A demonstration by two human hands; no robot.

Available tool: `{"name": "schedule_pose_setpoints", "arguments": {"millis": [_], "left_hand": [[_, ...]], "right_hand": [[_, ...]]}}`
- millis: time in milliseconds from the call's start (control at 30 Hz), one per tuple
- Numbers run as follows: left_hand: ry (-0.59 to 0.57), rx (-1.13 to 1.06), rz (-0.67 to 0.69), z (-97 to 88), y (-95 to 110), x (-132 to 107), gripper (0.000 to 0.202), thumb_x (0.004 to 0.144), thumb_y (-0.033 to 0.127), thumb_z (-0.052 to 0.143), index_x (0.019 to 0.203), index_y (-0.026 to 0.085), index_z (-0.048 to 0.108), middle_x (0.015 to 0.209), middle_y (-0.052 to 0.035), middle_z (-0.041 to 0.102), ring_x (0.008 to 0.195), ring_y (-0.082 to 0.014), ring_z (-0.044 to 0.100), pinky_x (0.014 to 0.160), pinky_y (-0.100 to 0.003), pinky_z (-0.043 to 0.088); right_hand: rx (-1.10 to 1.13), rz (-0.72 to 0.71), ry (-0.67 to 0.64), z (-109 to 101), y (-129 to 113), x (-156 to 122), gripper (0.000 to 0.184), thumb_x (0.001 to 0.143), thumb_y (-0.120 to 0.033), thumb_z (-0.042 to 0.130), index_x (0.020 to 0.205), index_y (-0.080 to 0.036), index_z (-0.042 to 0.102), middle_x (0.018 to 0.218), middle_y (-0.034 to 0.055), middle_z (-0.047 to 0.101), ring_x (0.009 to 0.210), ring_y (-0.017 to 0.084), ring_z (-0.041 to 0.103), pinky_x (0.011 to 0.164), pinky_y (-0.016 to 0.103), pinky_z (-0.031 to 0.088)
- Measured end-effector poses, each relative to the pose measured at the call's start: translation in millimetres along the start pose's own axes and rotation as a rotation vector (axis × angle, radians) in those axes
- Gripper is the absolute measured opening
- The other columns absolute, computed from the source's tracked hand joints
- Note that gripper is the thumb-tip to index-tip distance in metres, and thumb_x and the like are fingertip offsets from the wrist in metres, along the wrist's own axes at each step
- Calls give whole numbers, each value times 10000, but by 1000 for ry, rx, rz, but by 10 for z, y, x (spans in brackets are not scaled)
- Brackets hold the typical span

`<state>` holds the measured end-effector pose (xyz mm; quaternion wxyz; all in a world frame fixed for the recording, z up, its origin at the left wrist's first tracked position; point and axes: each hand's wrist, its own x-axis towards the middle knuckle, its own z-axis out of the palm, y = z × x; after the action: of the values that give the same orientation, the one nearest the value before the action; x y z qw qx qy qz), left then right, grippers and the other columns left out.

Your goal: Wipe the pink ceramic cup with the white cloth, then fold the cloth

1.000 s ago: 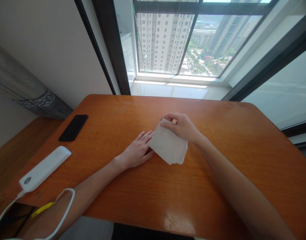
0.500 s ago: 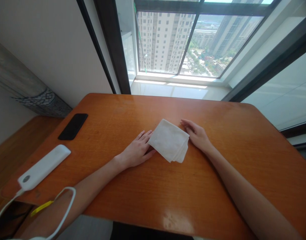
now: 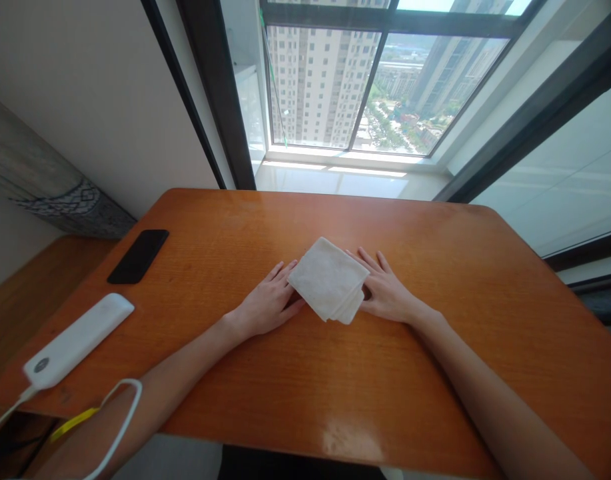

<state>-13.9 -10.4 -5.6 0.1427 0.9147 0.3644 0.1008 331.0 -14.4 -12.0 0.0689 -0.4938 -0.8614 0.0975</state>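
A folded white cloth [image 3: 328,277] lies on the wooden table between my hands, its layered corner toward me. My left hand [image 3: 269,300] rests palm down at the cloth's left corner, fingers stretched out and the thumb reaching along the lower left edge. On the opposite side my right hand [image 3: 388,290] lies with its fingers spread, at the cloth's right edge. Parts of the fingertips on both sides are close to or hidden by the cloth. Neither hand grips it.
A black phone [image 3: 138,257] lies at the table's left side. Nearer me is a white power strip [image 3: 80,340] with a cable [image 3: 130,413] and yellow tag [image 3: 74,423] by my left forearm. Beyond the wooden table [image 3: 285,393] stands a window [image 3: 325,87].
My right hand has turned from its side to palm down, spreading its fingers at the cloth's right edge. My left hand has stayed at the left corner. The view has shifted slightly.
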Motion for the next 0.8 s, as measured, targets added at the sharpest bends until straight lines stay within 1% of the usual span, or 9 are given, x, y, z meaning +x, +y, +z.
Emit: {"name": "schedule_pose_setpoints", "arguments": {"millis": [67, 133, 267, 333, 400, 533, 667, 733, 800], "left_hand": [[-3, -10, -3, -16, 12, -1, 539, 1157, 434, 518, 1638, 192, 536, 1830, -155, 401, 1757, -324, 294, 1464, -588, 244], [10, -25, -20, -23, 20, -3, 546, 1135, 403, 552, 1637, 189, 535, 1827, -155, 405, 1756, -334, 293, 1459, -603, 257], [37, -29, -56, 2, 9, -10, 535, 1109, 350, 570, 1623, 202, 556, 1779, -148, 490, 1749, -350, 308, 1451, -654, 248], [63, -34, -63, 34, -12, -15, 515, 1133, 317, 499, 1631, 195, 545, 1772, -153, 500, 1746, -337, 319, 1448, -652, 260], [107, -41, -74, 72, -38, -21, 530, 1149, 286, 434, 1662, 166, 501, 1783, -175, 475, 1746, -326, 321, 1445, -635, 284], [155, -19, -103, 128, -71, -34, 552, 1154, 275, 418, 1686, 135, 466, 1799, -201, 438, 1746, -333, 319, 1445, -607, 303], [170, 16, -149, 126, -79, -43, 587, 1142, 256, 418, 1715, 134, 435, 1804, -209, 426, 1743, -357, 320, 1428, -632, 328], [182, 22, -170, 112, -91, -46, 619, 1142, 278, 421, 1742, 128, 386, 1804, -206, 428, 1741, -361, 325, 1428, -634, 328], [199, 41, -184, 99, -119, -47, 626, 1143, 298, 423, 1745, 133, 380, 1803, -194, 437, 1736, -363, 338, 1432, -638, 320]], "right_hand": [[-18, 10, 1, 13, -64, -2, 694, 981, -448, 733, 1639, -280, 592, 1893, 130, 249, 1763, 496, 140, 1363, 849, 82], [-25, 21, 1, 17, -138, -3, 672, 992, -454, 721, 1625, -262, 602, 1892, 159, 237, 1760, 502, 153, 1337, 883, 80], [-30, 30, 18, 30, -284, -4, 772, 1025, -501, 683, 1717, -238, 466, 1890, 209, 203, 1760, 491, 177, 1301, 927, 77], [-35, 36, 27, 45, -350, -9, 763, 1049, -518, 655, 1732, -255, 440, 1891, 200, 206, 1761, 496, 167, 1284, 947, 83], [-41, 37, 33, 61, -410, -13, 697, 1069, -523, 634, 1709, -294, 479, 1886, 166, 256, 1763, 501, 148, 1279, 957, 79], [-42, 37, 34, 71, -491, -15, 663, 1072, -547, 637, 1678, -302, 527, 1852, 158, 362, 1757, 511, 160, 1286, 953, 50], [-1, 20, 31, 33, -440, -16, 700, 1078, -521, 609, 1725, -304, 454, 1875, 149, 308, 1759, 483, 191, 1304, 929, 60], [28, 23, 42, 9, -333, -20, 711, 1101, -470, 542, 1768, -298, 368, 1879, 143, 298, 1759, 436, 235, 1337, 883, 89], [23, 83, 82, -8, -179, -27, 687, 1133, -444, 448, 1788, -282, 321, 1861, 150, 345, 1748, 403, 287, 1354, 852, 114]]}}
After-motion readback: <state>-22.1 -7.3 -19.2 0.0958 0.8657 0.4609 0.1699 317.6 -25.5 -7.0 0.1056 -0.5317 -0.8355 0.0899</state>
